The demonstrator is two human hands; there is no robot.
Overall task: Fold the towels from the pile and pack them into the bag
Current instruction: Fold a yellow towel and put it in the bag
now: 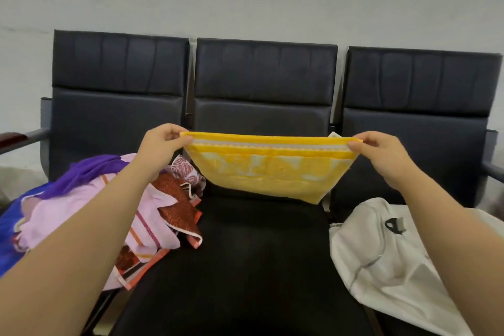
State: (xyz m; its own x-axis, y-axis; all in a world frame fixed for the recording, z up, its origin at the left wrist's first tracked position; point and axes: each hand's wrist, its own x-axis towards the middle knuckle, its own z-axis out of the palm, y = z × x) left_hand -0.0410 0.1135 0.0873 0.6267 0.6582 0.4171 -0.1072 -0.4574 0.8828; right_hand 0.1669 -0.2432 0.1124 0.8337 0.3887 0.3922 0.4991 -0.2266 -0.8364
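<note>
Two hands pinching yellow towel point(272, 169) top corners, taut

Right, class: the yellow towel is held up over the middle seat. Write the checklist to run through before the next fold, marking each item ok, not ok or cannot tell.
1. Left hand pinches one top corner of the yellow towel: ok.
2. Right hand pinches the other top corner: ok.
3. Top edge stretched straight between the hands: ok.
4. Middle seat under the towel bare for laying it down: ok.
5. Bag open to take the towel: cannot tell.
</note>
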